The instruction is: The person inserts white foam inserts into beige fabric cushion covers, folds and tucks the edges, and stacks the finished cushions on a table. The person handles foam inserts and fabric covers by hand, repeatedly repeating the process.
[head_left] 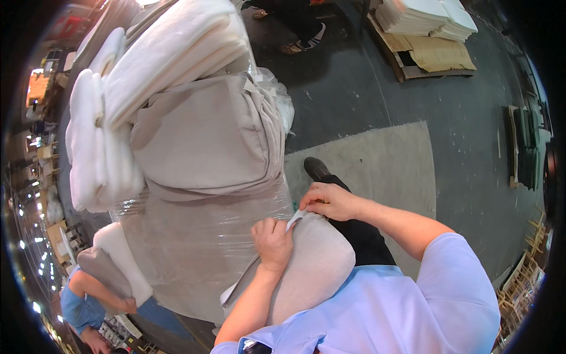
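Observation:
A plump grey cushion (318, 255) leans against my body at the near edge of a plastic-wrapped table. My left hand (272, 243) is closed on the cover's open edge, on the cushion's left side. At the far corner my right hand (331, 200) pinches the same edge, fingertips together. Between the two hands runs a short white strip (295, 219) along the edge. Another pale edge shows lower left, beside my left forearm. Just beyond my hands lies a stack of flat grey cushion covers (203, 135).
Thick white padding sheets (165, 53) are piled at the far left. Near left, a person in blue (88, 295) holds a white pad (124, 259) with grey cloth. More white sheets (413, 17) lie on a pallet at far right. Another person's feet (303, 46) show beyond the table.

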### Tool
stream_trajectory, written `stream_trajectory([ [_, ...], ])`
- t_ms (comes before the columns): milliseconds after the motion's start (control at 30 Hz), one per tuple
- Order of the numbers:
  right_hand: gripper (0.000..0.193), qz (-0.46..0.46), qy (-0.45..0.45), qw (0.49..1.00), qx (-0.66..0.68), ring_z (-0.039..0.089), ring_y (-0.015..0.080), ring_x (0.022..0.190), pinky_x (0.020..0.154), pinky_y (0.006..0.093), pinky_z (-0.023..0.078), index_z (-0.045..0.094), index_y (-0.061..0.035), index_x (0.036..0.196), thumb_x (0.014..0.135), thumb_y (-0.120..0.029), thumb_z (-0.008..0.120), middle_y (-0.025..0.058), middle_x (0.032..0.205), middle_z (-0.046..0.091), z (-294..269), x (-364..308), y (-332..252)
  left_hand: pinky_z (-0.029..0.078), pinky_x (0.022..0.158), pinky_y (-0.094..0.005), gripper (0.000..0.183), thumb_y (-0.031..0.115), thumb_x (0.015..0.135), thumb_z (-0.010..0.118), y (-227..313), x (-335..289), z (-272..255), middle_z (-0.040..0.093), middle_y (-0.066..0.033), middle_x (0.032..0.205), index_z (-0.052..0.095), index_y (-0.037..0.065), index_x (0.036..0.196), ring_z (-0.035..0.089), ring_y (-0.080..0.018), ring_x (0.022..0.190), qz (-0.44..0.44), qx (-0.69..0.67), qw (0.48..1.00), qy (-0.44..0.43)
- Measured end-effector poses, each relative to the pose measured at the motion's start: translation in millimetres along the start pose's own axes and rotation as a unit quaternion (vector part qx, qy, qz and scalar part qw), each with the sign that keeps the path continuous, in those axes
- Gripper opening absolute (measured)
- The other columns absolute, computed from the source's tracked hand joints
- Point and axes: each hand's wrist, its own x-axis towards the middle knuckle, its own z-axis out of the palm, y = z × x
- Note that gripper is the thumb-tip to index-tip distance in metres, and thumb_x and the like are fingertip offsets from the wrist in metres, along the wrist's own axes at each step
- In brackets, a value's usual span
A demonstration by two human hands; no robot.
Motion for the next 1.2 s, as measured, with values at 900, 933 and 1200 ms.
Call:
stream_trajectory([
  [900, 0.018, 0.198, -0.337, 0.920, 0.019, 0.063, 0.0127, 0.081, 0.074, 0.0331, 0.054, 0.070, -0.0035, 0.105, 0.103, -0.021, 0.072, 0.0002, 0.089, 0.066, -31.7, 29.3, -9.0, 0.046, 0.097, -0.0504, 0.017, 0.020, 0.088, 0.081, 5.6, -1.8, 0.2, 0.065, -0.0088, 0.100, 0.072, 0.006, 0.088, 0.060, -0.0323, 0.103, 0.027, -0.080, 0.995, -0.045],
  [933, 0.017, 0.203, -0.323, 0.924, 0.034, 0.062, 0.0124, 0.081, 0.074, 0.0327, 0.054, 0.070, -0.0037, 0.105, 0.104, -0.021, 0.071, 0.0000, 0.088, 0.066, -31.1, 29.0, -7.0, 0.045, 0.102, -0.0531, 0.017, 0.021, 0.089, 0.081, 5.6, -0.7, 0.9, 0.066, -0.0097, 0.104, 0.073, 0.006, 0.089, 0.060, -0.0340, 0.108, 0.026, -0.077, 0.996, -0.048],
  [1200, 0.020, 0.246, -0.066, 0.961, 0.107, 0.060, 0.0123, 0.075, 0.066, 0.0322, 0.053, 0.065, -0.0016, 0.097, 0.106, -0.020, 0.065, 0.0026, 0.085, 0.064, 0.3, -2.4, 5.9, 0.026, 0.125, -0.0669, 0.018, 0.025, 0.093, 0.078, 7.3, 13.9, 7.9, 0.058, -0.0178, 0.145, 0.080, 0.008, 0.098, 0.036, -0.0476, 0.153, -0.004, -0.053, 0.994, -0.096],
])
